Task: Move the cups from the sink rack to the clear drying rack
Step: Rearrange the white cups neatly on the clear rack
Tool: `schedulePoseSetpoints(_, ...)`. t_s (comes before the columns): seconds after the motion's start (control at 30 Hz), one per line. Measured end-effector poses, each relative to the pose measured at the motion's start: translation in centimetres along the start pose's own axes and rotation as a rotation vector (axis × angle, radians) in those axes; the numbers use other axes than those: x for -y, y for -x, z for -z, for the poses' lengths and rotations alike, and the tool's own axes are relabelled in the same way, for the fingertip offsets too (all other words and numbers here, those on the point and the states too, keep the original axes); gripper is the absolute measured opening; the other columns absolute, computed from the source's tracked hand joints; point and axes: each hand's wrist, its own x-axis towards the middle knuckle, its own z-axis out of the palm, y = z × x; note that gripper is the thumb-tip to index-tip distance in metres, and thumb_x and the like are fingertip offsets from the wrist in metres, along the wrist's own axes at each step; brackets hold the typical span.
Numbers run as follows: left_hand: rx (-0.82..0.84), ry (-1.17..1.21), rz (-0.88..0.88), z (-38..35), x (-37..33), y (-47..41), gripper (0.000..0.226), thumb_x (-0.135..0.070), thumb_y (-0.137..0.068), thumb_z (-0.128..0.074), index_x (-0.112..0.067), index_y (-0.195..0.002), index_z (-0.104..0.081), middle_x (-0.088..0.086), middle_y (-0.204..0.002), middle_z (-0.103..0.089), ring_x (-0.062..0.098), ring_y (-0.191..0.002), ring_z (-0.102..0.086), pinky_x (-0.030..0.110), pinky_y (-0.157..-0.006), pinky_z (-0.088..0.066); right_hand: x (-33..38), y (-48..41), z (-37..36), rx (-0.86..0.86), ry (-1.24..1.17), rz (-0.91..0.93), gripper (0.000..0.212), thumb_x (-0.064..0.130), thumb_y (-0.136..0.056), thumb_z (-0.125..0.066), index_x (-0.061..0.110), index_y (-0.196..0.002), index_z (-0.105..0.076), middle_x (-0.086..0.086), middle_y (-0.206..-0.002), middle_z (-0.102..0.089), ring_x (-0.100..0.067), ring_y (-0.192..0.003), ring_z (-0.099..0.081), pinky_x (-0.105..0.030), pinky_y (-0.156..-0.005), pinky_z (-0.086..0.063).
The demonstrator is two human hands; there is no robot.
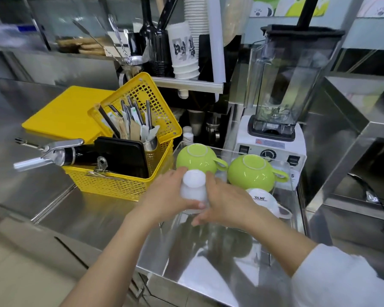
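Note:
A white cup is held upside down between both hands, over the left part of the clear drying rack. My left hand grips its left side and my right hand its right side. Two green cups stand upside down at the back of the rack, one on the left and one on the right. A white cup with lettering lies inverted to the right of my right hand. The sink rack is out of view.
A yellow basket with utensils, a black tray and a whipped-cream dispenser stands left of the rack. A blender stands behind it. Stacked paper cups sit on a rear shelf. Steel counter surrounds everything.

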Motion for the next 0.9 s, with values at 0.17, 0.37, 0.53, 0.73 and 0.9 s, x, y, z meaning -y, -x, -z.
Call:
schedulePoseSetpoints(0.17, -0.117, -0.013, 0.029, 0.1, -0.8, 1.5, 0.053, -0.050, -0.079, -0.059, -0.021, -0.122, -0.044, 0.005, -0.122, -0.056, 0.028, -0.112, -0.052, 0.039, -0.087, -0.044, 0.3, -0.6, 0.5, -0.049, -0.013, -0.027, 0.062, 0.037, -0.068, -0.074, 0.007, -0.111, -0.042, -0.014, -0.114, -0.051, -0.034, -0.103, -0.053, -0.038, -0.072, -0.040)
schedulePoseSetpoints(0.37, -0.100, 0.345, 0.079, 0.8, -2.0, 3.4, 0.035, -0.032, -0.089, -0.050, -0.024, -0.123, -0.046, 0.007, -0.123, -0.057, 0.031, -0.103, -0.062, 0.047, -0.090, -0.049, -0.3, -0.4, 1.3, -0.015, -0.059, 0.027, 0.039, 0.007, -0.077, -0.056, 0.007, -0.112, -0.039, -0.019, -0.107, -0.053, -0.036, -0.094, -0.055, -0.040, -0.070, -0.043)
schedulePoseSetpoints(0.53, -0.163, 0.312, 0.069, 0.6, -2.2, 3.5, 0.027, -0.021, -0.091, -0.042, -0.023, -0.118, -0.047, 0.012, -0.109, -0.063, 0.036, -0.092, -0.064, 0.049, -0.082, -0.052, -0.3, 0.5, 1.6, 0.160, -0.342, 0.041, 0.083, 0.036, -0.072, -0.069, 0.010, -0.135, -0.021, -0.012, -0.139, -0.034, -0.029, -0.121, -0.043, -0.045, -0.098, -0.041)
schedulePoseSetpoints(0.73, -0.174, 0.349, 0.096, 0.9, -1.7, 2.6, 0.022, -0.020, -0.090, -0.048, -0.021, -0.111, -0.053, 0.007, -0.106, -0.063, 0.033, -0.085, -0.067, 0.050, -0.079, -0.054, 0.8, 1.1, 1.8, 0.121, -0.374, -0.043, 0.107, 0.055, -0.064, -0.072, 0.007, -0.141, -0.013, -0.013, -0.149, -0.025, -0.026, -0.136, -0.029, -0.045, -0.107, -0.034)
schedulePoseSetpoints(0.9, -0.411, 0.140, 0.121, 0.2, -1.4, 2.6, 0.022, -0.034, -0.087, -0.052, -0.023, -0.105, -0.057, -0.001, -0.095, -0.069, 0.025, -0.086, -0.064, 0.037, -0.075, -0.049, 1.5, 0.8, 1.5, 0.109, -0.326, -0.070, 0.079, 0.035, -0.070, -0.073, 0.003, -0.128, -0.030, -0.016, -0.127, -0.047, -0.033, -0.113, -0.048, -0.042, -0.090, -0.046)
